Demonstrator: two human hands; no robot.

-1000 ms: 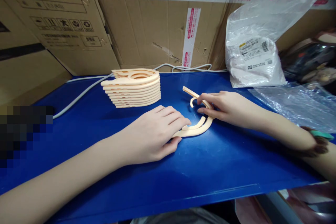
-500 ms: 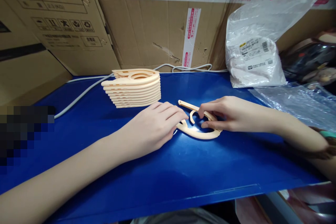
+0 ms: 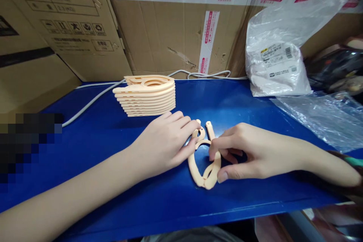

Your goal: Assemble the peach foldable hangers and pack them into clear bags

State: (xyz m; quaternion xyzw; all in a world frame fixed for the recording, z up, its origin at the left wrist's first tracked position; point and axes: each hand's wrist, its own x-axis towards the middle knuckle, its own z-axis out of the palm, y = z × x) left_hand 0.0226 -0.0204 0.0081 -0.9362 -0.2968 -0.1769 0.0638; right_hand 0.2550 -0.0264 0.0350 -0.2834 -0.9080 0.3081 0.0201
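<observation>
Your left hand (image 3: 170,141) pinches the hanger (image 3: 194,170) at centre frame; your right hand (image 3: 249,155) straddles its right side, firmness unclear. Uneven squeezing could strain its lower joint.

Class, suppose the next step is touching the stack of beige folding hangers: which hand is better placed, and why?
Probably the left hand: it lies nearer the stack of folding hangers, though it pinches the separate folding hanger. The right hand is farther off, at that hanger's right side.
</observation>
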